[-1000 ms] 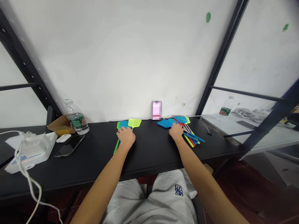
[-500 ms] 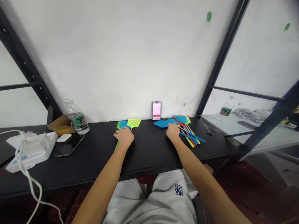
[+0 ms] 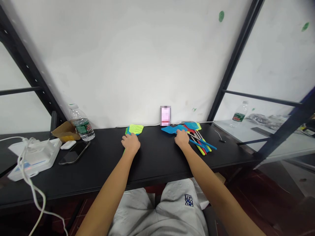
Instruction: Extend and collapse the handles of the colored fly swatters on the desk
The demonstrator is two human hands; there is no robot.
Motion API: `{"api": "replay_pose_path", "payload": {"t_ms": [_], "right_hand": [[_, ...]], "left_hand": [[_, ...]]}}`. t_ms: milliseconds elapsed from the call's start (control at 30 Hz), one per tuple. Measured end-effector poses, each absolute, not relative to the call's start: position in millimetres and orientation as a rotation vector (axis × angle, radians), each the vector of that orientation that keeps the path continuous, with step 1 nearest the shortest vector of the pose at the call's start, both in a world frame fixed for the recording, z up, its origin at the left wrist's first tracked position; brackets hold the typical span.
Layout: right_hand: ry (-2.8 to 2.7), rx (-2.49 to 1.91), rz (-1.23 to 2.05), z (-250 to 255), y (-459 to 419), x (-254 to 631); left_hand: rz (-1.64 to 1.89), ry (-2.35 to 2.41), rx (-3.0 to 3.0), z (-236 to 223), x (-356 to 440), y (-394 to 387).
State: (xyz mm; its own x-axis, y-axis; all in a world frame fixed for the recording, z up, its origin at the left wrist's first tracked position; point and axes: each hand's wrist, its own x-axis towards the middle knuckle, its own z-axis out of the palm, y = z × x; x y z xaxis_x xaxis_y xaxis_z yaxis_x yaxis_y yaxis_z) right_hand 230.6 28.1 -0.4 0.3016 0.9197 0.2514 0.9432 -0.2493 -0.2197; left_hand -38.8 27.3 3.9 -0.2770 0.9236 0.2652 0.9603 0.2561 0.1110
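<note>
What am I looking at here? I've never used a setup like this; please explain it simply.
There is no machine: these are a person's bare hands, filmed by a camera worn on the head, facing forward and down. On the flat black tabletop, the left hand covers the near end of a yellow-green plastic mesh swatter; blue and green edges show under it. The right hand is at a blue plastic swatter, beside long multicoloured handles. Both seem to be gripping, but the fingers are partly hidden. Farther left stand a clear plastic water bottle and a dark rectangular phone, lying flat.
</note>
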Motion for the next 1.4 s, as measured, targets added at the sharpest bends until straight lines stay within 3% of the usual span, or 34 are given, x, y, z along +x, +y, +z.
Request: {"api": "replay_pose_path", "payload": {"t_ms": [833, 1100, 1400], "right_hand": [[-2.218, -1.394, -0.6, -5, 13, 179], [-2.181, -1.403, -0.513, -12, 15, 181], [-2.191, -1.342, -0.45, -6, 5, 181]], "left_hand": [[-0.547, -2.253, -1.608, 2, -38, 26], [-0.527, -2.074, -1.966, 21, -31, 16], [-0.606, -1.873, -2.172, 10, -27, 20]]}}
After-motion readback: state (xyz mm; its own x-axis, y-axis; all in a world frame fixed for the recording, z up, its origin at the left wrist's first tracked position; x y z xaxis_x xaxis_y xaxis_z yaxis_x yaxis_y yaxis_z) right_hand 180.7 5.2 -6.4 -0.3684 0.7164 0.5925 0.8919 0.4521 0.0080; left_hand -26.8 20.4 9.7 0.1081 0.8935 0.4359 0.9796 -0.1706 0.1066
